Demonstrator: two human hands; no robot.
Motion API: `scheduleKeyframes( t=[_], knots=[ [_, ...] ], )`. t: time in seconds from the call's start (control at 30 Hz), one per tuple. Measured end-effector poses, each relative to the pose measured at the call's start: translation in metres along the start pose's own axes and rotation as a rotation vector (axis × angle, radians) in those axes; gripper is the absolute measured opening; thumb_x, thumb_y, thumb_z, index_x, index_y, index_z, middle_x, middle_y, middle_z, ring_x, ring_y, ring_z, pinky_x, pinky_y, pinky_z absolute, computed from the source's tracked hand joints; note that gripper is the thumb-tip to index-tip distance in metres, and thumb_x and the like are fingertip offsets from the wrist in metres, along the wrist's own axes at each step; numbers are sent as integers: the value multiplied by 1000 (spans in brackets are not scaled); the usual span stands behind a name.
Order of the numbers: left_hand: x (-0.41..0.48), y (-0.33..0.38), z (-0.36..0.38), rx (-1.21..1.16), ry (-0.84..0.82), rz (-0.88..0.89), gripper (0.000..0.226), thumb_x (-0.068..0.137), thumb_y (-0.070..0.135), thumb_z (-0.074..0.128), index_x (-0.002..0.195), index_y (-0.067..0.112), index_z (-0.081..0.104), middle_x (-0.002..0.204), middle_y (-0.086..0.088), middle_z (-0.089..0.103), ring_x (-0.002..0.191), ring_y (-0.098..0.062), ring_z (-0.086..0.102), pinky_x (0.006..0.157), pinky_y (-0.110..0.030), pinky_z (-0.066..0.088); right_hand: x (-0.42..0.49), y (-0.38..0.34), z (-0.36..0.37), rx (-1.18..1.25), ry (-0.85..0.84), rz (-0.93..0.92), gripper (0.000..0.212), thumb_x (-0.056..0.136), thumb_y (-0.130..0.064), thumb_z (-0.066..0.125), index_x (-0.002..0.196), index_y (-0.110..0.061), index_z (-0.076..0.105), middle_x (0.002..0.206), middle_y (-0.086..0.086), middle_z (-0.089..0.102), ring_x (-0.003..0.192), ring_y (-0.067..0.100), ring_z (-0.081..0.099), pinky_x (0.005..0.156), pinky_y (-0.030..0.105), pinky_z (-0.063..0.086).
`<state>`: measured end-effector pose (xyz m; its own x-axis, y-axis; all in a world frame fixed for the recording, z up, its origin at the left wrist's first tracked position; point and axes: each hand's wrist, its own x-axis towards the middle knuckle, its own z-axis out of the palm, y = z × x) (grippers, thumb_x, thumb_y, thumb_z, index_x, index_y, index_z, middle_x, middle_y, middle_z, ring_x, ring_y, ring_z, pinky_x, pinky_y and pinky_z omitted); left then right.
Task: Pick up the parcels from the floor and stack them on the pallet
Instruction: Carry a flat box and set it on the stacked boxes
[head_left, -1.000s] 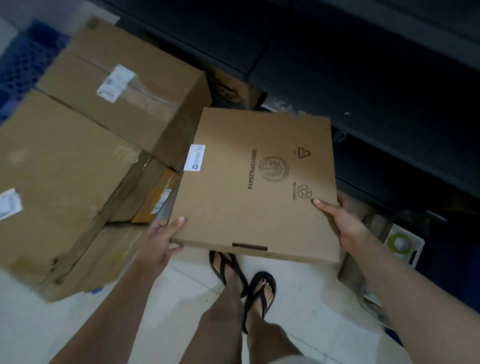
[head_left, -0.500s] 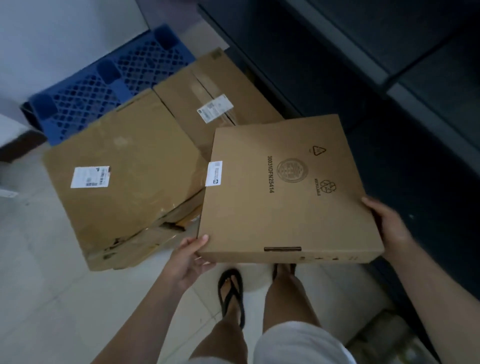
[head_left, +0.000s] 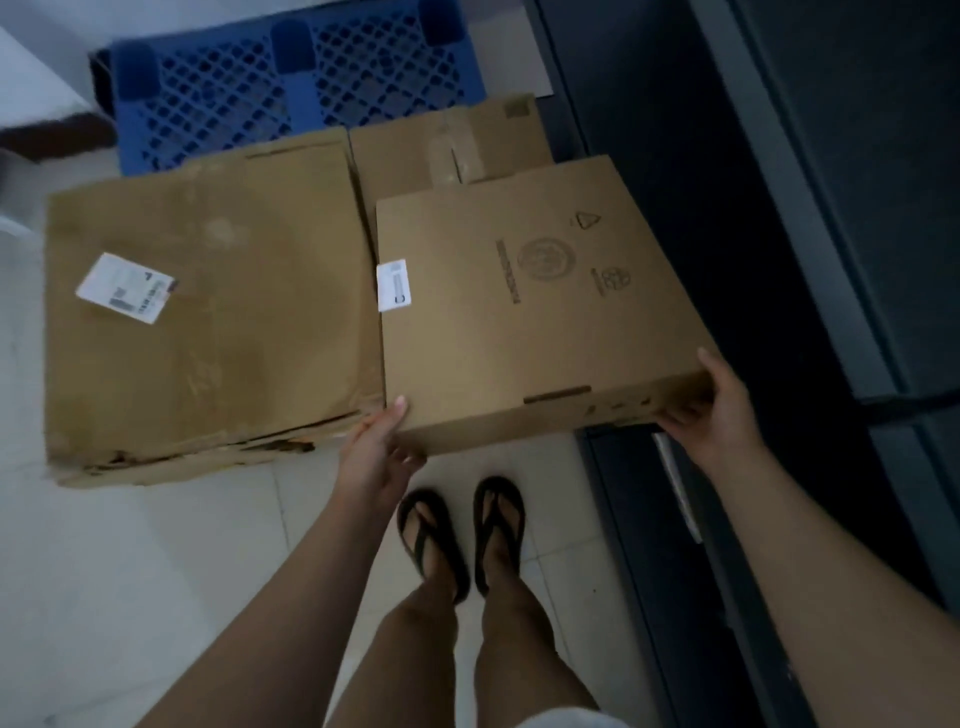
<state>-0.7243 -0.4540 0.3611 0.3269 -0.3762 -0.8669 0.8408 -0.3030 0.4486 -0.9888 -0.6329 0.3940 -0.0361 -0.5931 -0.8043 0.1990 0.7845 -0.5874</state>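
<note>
Left hand (head_left: 376, 447) and right hand (head_left: 722, 410) grip the near corners of the flat brown cardboard parcel (head_left: 519, 322), carried out front. Blue plastic lattice pallet (head_left: 228, 98) is ahead-left, so closer to the left hand.

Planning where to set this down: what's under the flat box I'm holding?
The left hand and right hand support the flat box at its near corners. It overlaps a brown carton behind; whatever lies directly beneath is covered.

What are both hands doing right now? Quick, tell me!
Left hand: grips the flat cardboard box at its near left corner, thumb on top.
Right hand: grips the same box at its near right corner.
</note>
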Motion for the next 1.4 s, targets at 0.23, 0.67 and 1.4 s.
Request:
scheduleKeyframes(
  t=[0.23,0.67,1.4],
  knots=[
    [43,0,21,-73,123,3,7,92,13,60,95,16,54,127,-14,54,121,-29,51,102,-46,43,60,1,32,124,-10,43,47,83,-33,68,125,-19,52,124,12,58,111,28,58,97,48,50],
    [91,-41,42,-272,342,-83,50,94,13,58,138,-3,40,142,-17,46,133,-33,44,101,-49,44,133,34,45,115,24,170,47,96,-29,52,139,-13,43,128,17,55,108,31,58,93,47,50],
    [106,-11,-52,-866,500,32,80,93,50,38,154,12,3,161,-16,6,149,-30,10,119,-48,11,128,101,48,123,153,332,65,96,-53,36,151,-19,25,154,18,27,139,33,33,112,47,28]
  ],
)
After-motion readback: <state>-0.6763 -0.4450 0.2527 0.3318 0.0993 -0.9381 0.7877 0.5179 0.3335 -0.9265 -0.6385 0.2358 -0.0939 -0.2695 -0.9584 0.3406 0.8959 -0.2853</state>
